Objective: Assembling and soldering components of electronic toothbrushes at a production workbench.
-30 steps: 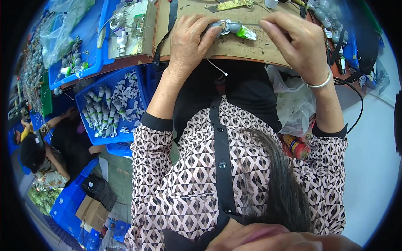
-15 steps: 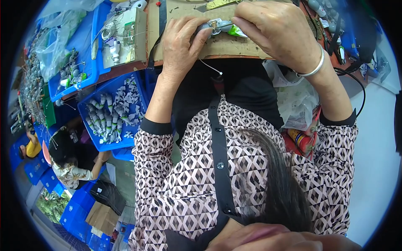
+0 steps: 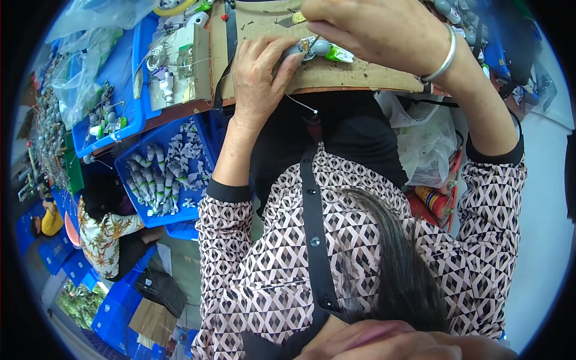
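My left hand [image 3: 259,69] lies on the cardboard work mat [image 3: 336,77], its thumb and fingers closed on a small grey and white device [image 3: 306,48] whose inside lies open. A grey knob-like part [image 3: 322,48] and a green and white piece [image 3: 340,54] extend to its right. A thin white cable [image 3: 302,104] with a pale tip hangs over the table edge below. Above the device, my right hand [image 3: 375,33] is closed on a thin dark tool, mostly hidden by the fingers; its end is by the opened part.
At left, a blue tray [image 3: 139,90] holds grey and green pieces, beside a board with parts [image 3: 187,66]. A lower blue bin [image 3: 129,171] holds several similar devices. Plastic bags [image 3: 423,144] and a fire extinguisher [image 3: 433,201] are at right. A co-worker [image 3: 102,234] sits lower left.
My right hand has moved a little left and up over the device. The device has shifted slightly downward, showing more of its green and white piece. The co-worker has leaned over.
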Action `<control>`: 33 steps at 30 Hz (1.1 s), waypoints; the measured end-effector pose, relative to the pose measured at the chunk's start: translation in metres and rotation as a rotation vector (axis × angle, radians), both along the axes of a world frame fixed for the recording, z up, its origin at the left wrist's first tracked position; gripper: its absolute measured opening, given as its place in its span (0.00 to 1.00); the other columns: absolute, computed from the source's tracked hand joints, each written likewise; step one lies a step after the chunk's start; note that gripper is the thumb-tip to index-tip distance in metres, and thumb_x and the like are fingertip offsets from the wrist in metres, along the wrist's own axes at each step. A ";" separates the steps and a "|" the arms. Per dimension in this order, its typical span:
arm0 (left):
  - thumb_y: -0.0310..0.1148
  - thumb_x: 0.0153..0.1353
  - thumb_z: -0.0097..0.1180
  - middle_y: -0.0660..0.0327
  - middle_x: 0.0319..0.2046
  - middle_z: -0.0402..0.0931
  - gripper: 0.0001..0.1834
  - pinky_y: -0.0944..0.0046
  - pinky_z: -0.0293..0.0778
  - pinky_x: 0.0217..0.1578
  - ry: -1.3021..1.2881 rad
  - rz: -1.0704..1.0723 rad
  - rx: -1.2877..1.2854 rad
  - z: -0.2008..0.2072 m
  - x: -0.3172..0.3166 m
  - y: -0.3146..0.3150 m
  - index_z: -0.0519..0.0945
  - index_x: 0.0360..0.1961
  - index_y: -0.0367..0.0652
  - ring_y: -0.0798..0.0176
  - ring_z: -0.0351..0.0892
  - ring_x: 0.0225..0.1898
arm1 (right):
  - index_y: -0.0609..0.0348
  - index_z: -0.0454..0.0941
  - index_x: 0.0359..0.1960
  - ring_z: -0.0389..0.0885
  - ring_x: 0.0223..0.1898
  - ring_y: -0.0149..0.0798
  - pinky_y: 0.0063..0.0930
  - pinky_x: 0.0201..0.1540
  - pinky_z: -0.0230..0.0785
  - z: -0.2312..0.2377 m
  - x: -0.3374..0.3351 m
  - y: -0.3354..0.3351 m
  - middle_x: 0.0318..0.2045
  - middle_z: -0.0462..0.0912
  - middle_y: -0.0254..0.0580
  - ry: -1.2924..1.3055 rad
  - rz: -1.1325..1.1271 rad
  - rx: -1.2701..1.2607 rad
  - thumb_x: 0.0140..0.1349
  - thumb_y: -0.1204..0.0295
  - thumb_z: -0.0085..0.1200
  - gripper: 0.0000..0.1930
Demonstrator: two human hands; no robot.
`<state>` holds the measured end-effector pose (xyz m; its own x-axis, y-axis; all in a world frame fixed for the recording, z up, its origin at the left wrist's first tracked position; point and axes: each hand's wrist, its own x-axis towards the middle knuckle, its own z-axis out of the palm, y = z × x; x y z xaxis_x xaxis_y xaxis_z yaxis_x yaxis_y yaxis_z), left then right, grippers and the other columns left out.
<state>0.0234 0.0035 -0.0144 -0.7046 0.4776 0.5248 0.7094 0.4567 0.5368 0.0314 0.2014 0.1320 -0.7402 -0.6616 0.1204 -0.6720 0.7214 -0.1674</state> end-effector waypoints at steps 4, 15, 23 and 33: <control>0.37 0.55 0.63 0.61 0.35 0.77 0.12 0.60 0.69 0.39 0.024 -0.001 -0.001 0.001 0.001 0.001 0.82 0.39 0.45 0.55 0.72 0.37 | 0.64 0.80 0.21 0.82 0.30 0.48 0.36 0.32 0.75 0.006 -0.004 -0.007 0.23 0.81 0.49 -0.018 0.080 0.081 0.46 0.73 0.56 0.06; 0.37 0.55 0.64 0.61 0.34 0.77 0.12 0.60 0.70 0.40 0.022 0.004 0.000 0.002 0.003 -0.002 0.82 0.39 0.46 0.55 0.73 0.37 | 0.63 0.80 0.21 0.83 0.29 0.46 0.34 0.30 0.74 0.005 -0.001 -0.013 0.22 0.81 0.48 -0.022 0.027 0.150 0.45 0.73 0.56 0.05; 0.37 0.54 0.65 0.62 0.35 0.77 0.13 0.60 0.71 0.40 0.030 -0.010 0.010 0.001 0.002 0.001 0.82 0.40 0.47 0.57 0.73 0.37 | 0.62 0.78 0.20 0.83 0.28 0.47 0.36 0.29 0.74 0.010 -0.005 -0.016 0.21 0.81 0.49 0.009 0.047 0.112 0.46 0.73 0.57 0.05; 0.37 0.53 0.65 0.62 0.34 0.76 0.13 0.60 0.71 0.39 0.016 -0.014 0.008 0.001 0.003 0.001 0.82 0.40 0.47 0.57 0.73 0.37 | 0.62 0.78 0.20 0.83 0.27 0.48 0.36 0.28 0.75 0.017 -0.006 -0.015 0.20 0.80 0.50 -0.072 0.027 0.195 0.48 0.72 0.56 0.06</control>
<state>0.0267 0.0049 -0.0130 -0.6892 0.4831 0.5400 0.7244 0.4425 0.5286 0.0251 0.1860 0.1488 -0.7240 -0.6868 -0.0643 -0.6828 0.7268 -0.0745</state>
